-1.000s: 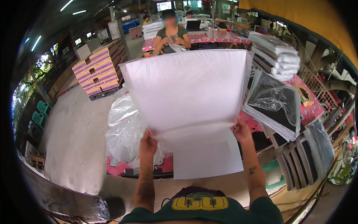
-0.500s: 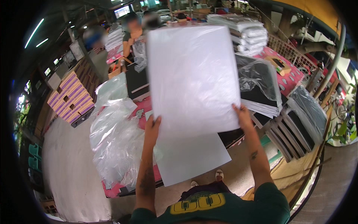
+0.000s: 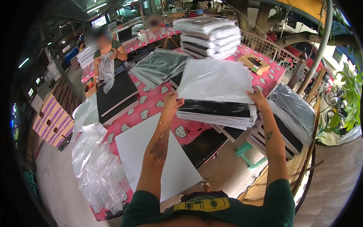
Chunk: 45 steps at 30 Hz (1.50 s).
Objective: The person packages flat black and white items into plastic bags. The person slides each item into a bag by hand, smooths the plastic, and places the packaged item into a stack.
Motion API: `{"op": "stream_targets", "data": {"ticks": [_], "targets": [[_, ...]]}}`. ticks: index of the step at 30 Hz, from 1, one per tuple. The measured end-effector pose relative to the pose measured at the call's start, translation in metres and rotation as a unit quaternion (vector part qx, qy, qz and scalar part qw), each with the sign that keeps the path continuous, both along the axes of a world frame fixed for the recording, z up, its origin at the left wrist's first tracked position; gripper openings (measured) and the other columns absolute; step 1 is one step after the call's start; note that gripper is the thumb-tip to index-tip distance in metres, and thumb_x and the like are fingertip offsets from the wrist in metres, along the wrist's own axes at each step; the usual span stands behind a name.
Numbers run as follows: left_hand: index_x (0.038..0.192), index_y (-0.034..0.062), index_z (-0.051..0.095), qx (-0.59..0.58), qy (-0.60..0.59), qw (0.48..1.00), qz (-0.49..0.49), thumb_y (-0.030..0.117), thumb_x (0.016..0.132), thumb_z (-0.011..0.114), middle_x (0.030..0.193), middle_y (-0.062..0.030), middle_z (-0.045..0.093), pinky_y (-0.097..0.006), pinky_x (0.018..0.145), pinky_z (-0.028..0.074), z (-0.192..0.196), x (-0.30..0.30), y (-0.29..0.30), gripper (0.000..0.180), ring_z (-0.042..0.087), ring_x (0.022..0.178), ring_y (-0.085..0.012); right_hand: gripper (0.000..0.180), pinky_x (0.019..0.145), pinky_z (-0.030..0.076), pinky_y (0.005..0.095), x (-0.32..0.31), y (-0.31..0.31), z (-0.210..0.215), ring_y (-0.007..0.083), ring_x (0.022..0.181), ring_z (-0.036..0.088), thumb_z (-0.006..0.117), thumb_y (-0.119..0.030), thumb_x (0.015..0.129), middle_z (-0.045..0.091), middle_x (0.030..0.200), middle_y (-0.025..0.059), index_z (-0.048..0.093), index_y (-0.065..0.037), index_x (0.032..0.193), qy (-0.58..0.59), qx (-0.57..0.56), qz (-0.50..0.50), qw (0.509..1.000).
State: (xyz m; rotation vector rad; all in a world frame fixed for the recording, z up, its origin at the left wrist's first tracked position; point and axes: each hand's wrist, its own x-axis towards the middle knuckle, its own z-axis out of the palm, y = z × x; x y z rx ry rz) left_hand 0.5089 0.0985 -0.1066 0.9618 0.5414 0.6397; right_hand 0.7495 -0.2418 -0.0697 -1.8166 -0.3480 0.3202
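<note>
Wrapped white sheet (image 3: 217, 79), just swung away from over the bare white sheet (image 3: 145, 151), and now held low, right above the pile of wrapped boards (image 3: 216, 118)! Pinched at its near corners, by left hand (image 3: 172, 101) and right hand (image 3: 258, 98) alike; whether touching the pile, impossible to tell. Near-left of the pile, bare sheet now far more on show; farther left, loose plastic bags (image 3: 96, 162). Meaning, seemingly: wrapped piece among its like, bare one left apart.
</note>
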Motion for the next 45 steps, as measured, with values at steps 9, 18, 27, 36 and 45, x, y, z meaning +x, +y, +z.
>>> {"op": "stream_targets", "data": {"ticks": [9,18,27,36,45], "targets": [[0.105,-0.0033,0.056,0.116,0.112,0.987,-0.009,0.008,0.086,0.054,0.078,-0.0119,0.061,-0.031,0.049,0.052,-0.036,-0.009,0.000,0.022,0.060,0.052,-0.0187,0.080,0.101,0.027,0.0599,-0.097,-0.010,-0.031,0.0353,0.129,0.032,0.070,-0.056,0.069,0.033,0.139,0.0215,0.046,-0.014,0.133,-0.489,-0.290,0.031,0.822],[0.101,-0.0057,0.058,0.158,0.136,0.973,0.103,0.004,0.083,0.056,0.073,-0.0119,0.063,-0.028,0.050,0.052,-0.060,-0.077,0.002,0.021,0.066,0.059,-0.0209,0.048,0.097,0.032,0.0558,-0.142,0.095,-0.081,0.0307,0.120,0.043,0.058,-0.040,0.085,0.047,0.129,0.0105,0.048,-0.023,0.129,-0.572,-0.299,0.152,0.748],[0.100,0.0036,0.065,0.419,0.461,0.695,0.359,0.010,0.080,0.063,0.094,-0.0146,0.065,-0.037,0.075,0.050,-0.092,-0.475,-0.039,0.020,0.064,0.084,-0.0281,0.054,0.099,0.032,0.0526,-0.174,0.090,-0.080,0.0363,0.119,0.043,0.053,-0.043,0.088,0.048,0.128,0.0167,0.045,-0.013,0.133,-0.617,-0.321,0.058,0.716],[0.118,0.0093,0.054,0.451,0.534,0.638,0.322,0.020,0.083,0.061,0.112,-0.0174,0.055,-0.044,0.085,0.044,-0.105,-0.542,-0.028,0.037,0.052,0.103,-0.0359,0.058,0.090,0.041,0.0485,-0.557,0.238,-0.161,0.0357,0.112,0.048,0.062,-0.045,0.083,0.052,0.120,0.0170,0.050,-0.006,0.125,-0.354,-0.126,0.444,0.813],[0.141,0.0207,0.036,0.333,0.702,0.590,0.221,0.058,0.090,0.039,0.148,-0.0208,0.026,-0.066,0.104,0.014,-0.154,-0.620,0.038,0.064,0.017,0.137,-0.0437,0.005,0.050,0.039,0.0214,-0.439,0.267,-0.205,0.0045,0.058,0.044,0.051,-0.020,0.092,0.047,0.070,-0.0057,0.053,-0.017,0.088,0.366,0.249,0.284,0.851]]}}
